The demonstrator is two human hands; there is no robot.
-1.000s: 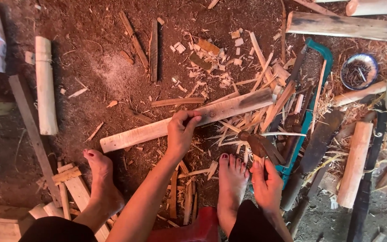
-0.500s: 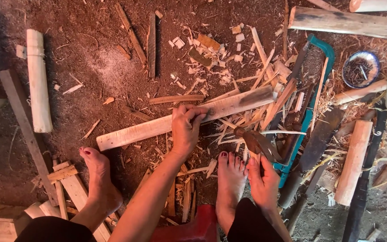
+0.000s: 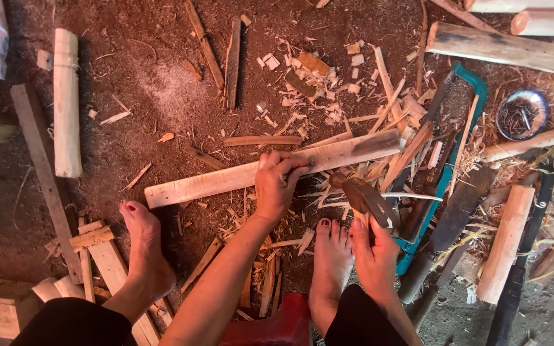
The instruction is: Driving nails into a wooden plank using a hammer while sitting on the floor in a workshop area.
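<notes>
Red plastic, likely a low stool (image 3: 270, 327), is showing at the bottom edge between two bare feet planted on the dirt floor (image 3: 149, 83). Just above it, the right hand (image 3: 373, 256) is being kept wrapped around the wooden handle of a hatchet (image 3: 363, 198), its dark blade being held low and pointing toward the plank. The left hand (image 3: 277, 186) is being pressed down over a long pale plank (image 3: 270, 170), fingers curled over its far edge, so that the plank is being pinned flat on the ground in front of the feet; it is lying slantwise, its right end raised into the litter. The hands are being kept apart, each clamped on its own thing.

The step in hand is judged to be the steadying of the plank for trimming: the blade is poised just right of the pinning hand. A lifted, aimed stroke would be called for next, with the fingers being kept well clear of the edge.

Farther out, wood chips and splinters (image 3: 328, 83) are lying scattered, a teal-framed saw (image 3: 463, 128) is resting to the right, and a small bowl of nails (image 3: 522, 114) is sitting beyond it. A pale round log (image 3: 67, 102) is lying at the far left.
</notes>
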